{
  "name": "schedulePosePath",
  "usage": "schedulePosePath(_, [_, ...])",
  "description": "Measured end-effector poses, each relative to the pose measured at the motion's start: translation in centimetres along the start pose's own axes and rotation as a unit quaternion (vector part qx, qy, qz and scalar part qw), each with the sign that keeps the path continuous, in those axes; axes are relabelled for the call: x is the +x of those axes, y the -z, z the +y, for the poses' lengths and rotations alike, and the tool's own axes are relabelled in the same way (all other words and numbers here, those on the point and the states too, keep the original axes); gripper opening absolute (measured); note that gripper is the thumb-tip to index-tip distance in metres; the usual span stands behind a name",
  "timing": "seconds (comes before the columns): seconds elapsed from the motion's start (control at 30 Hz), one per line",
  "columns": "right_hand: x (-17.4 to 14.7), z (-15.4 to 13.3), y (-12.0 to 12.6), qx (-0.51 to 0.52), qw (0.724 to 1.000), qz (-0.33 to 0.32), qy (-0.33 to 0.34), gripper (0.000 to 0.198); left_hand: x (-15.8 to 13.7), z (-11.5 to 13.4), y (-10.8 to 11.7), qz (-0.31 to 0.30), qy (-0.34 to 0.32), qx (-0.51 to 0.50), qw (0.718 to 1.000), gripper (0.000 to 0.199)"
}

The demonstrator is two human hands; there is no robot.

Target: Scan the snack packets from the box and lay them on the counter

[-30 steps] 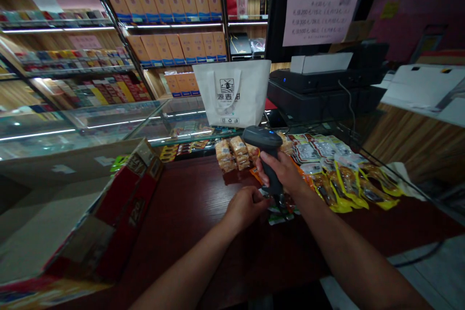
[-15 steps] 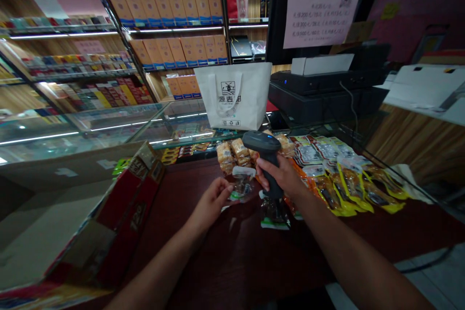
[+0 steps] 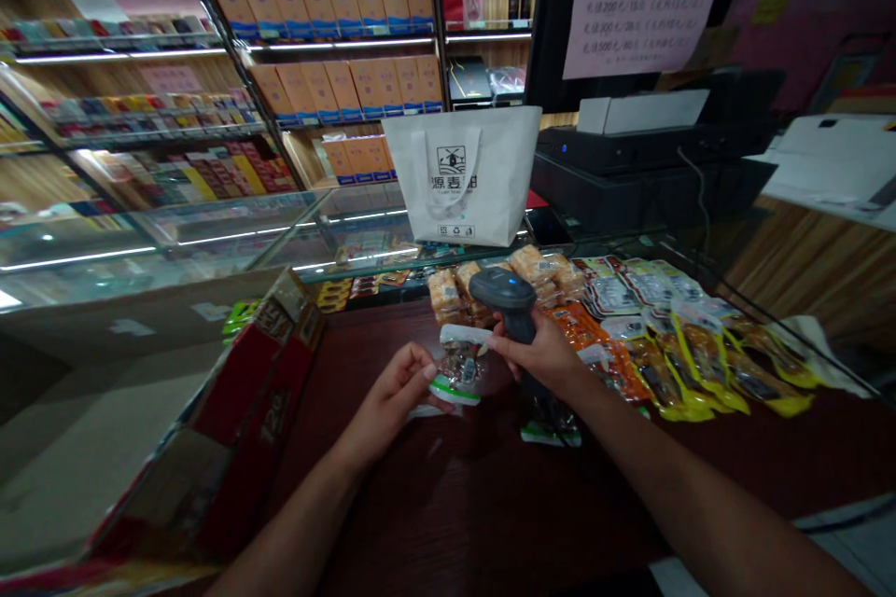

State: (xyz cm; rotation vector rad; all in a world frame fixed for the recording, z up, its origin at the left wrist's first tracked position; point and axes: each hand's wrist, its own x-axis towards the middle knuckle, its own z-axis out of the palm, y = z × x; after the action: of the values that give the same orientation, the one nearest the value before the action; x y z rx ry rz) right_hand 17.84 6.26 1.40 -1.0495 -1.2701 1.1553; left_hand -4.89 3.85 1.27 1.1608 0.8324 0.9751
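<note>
In my right hand (image 3: 550, 354) is a dark barcode scanner (image 3: 502, 289), gripped round its handle, with its head tilted toward the left. My left hand (image 3: 402, 382) pinches the edge of a small clear snack packet (image 3: 460, 366) with a green strip along its bottom. The packet's white top edge reaches my right hand's fingers and seems to touch them. Below the scanner handle lies another green-edged packet (image 3: 551, 434), partly hidden by my right hand. Just behind the scanner sit wrapped bread-like packs (image 3: 448, 296).
Orange packets (image 3: 574, 326) and yellow-edged vacuum packs (image 3: 672, 373) lie on the right of the dark red table (image 3: 420, 522). An open carton (image 3: 280, 392) stands at left. A white bag (image 3: 466, 177) is behind on a glass counter, beside a monitor (image 3: 550, 28).
The packet has turned up to show more of its front, and its top edge now meets my right hand's fingers. My view has shifted slightly.
</note>
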Motion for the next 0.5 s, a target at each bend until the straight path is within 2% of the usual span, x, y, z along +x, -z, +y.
schedulePosePath(0.2, [-0.2, 0.1, -0.1, -0.018, 1.000, 0.009, -0.001, 0.037, -0.2, 0.0, -0.1, -0.003, -0.034, -0.005, 0.999, 0.029])
schedulePosePath(0.4, [-0.7, -0.3, 0.0, -0.032, 0.998, -0.047, -0.024, 0.037, -0.3, -0.4, -0.3, -0.058, 0.002, 0.021, 0.998, 0.032])
schedulePosePath(0.5, [-1.1, -0.8, 0.0, -0.048, 0.995, -0.081, -0.015, 0.036, -0.4, -0.2, -0.4, -0.051, 0.004, 0.036, 0.998, 0.047])
